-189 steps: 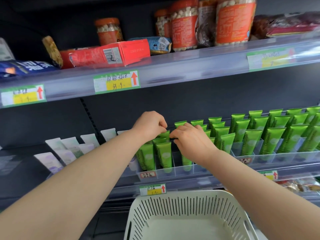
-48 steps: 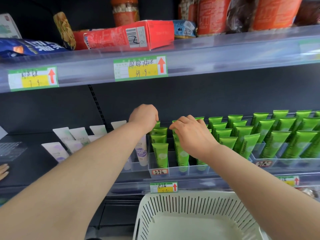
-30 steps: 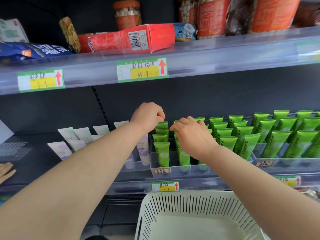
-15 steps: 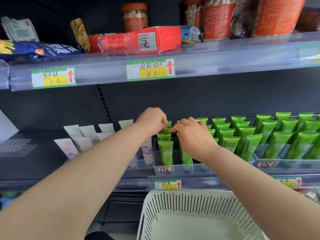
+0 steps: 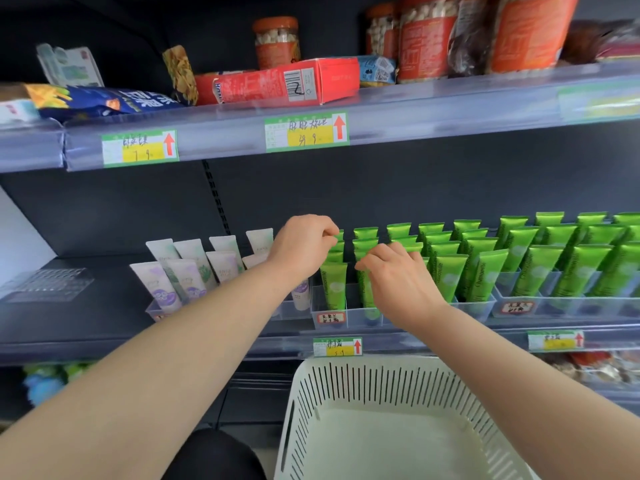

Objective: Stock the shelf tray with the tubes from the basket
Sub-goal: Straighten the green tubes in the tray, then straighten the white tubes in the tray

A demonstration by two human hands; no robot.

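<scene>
Shelf (image 5: 86, 317), middle tier, viewed from my head: dark deck with a clear price rail along its front. Basket (image 5: 346, 367), white and slotted, sits below the rail and nearest me; the part of its floor in view holds nothing, so I judge the stock is up and this is the final straightening. Tray (image 5: 360, 318), clear and split into columns, stands at the shelf front. Tubes (image 5: 334, 282), green, stand cap-down with crimped ends up and fill the tray in leaning rows; white tubes (image 5: 194, 261) stand in a separate tray to the left. My left hand (image 5: 304, 247), fingers curled, pinches a crimp near the back of the leftmost green column. My right hand (image 5: 398, 275), fingers likewise curled, pinches the crimps at the front of the next column. Risks, as I judge them: the rows lean on one another, so too hard a tug on one crimp could tip a column over the low tray wall; my left forearm crosses in front of the white tubes and could knock them; a tube released off-centre could wedge across a divider
</scene>
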